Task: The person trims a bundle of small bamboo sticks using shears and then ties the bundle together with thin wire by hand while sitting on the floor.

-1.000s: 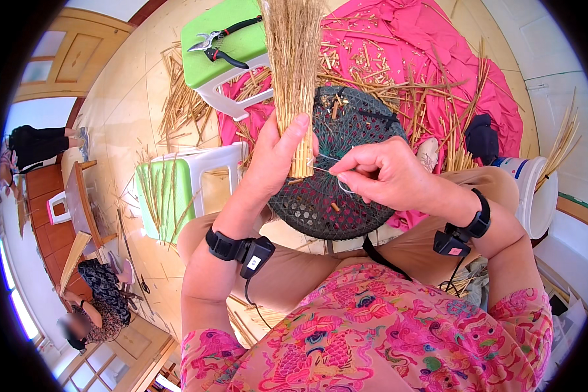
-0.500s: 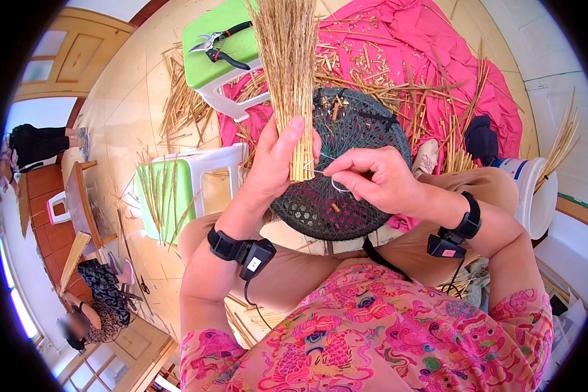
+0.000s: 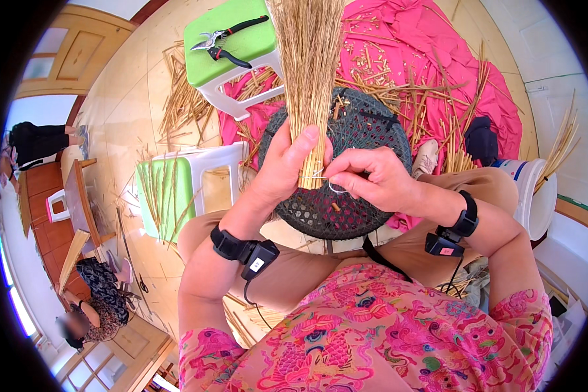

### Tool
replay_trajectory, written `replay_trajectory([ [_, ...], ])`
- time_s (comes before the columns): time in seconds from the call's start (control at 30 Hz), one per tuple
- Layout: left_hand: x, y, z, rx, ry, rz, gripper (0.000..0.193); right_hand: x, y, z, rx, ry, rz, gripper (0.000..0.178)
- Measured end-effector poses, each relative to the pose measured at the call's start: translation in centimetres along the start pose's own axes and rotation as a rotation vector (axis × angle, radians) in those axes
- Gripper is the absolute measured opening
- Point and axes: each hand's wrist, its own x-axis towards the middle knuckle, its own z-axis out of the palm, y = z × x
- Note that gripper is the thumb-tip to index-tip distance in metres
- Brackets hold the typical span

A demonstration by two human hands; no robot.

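A thick bundle of dry straw stalks (image 3: 308, 72) stands with its feathery heads away from me and its cut ends toward me. My left hand (image 3: 286, 162) is wrapped round it just above the cut ends, thumb on top. A thin white wire (image 3: 312, 177) crosses the stalks below that thumb and runs to my right hand (image 3: 372, 175). The right thumb and index finger pinch the wire close beside the bundle, and a small loop of it hangs under the fingers. Beneath both hands is a round dark mesh-covered seat or basket (image 3: 366, 196), strewn with straw bits.
Pruning shears (image 3: 221, 40) lie on a green-topped stool (image 3: 193, 68). Loose stalks rest over a second green stool (image 3: 147, 202). A pink cloth (image 3: 438, 39) littered with cut straw spreads beyond. A white bucket (image 3: 536, 206) holds stalks at right. Another person (image 3: 98, 307) sits at far left.
My left hand and the straw bundle have shifted right and slightly toward me, closer to the right hand. The wire now lies across the bundle near its cut ends. My right hand has barely moved.
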Motion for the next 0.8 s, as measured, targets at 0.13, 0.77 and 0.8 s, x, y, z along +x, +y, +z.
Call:
replay_trajectory([
  [0.13,0.1,-0.3,0.4,-0.010,0.036,-0.014,0.053,-0.1,-0.5,-0.2,-0.051,-0.007,0.048,0.006],
  [0.77,1.0,-0.7,0.3,-0.014,0.085,-0.079,0.035,1.2,-1.0,-1.7,-0.189,-0.047,0.005,0.017],
  [0.8,1.2,-0.2,-0.3,0.005,0.087,-0.068,0.029,1.4,-1.3,-2.6,-0.457,0.003,-0.030,0.024],
])
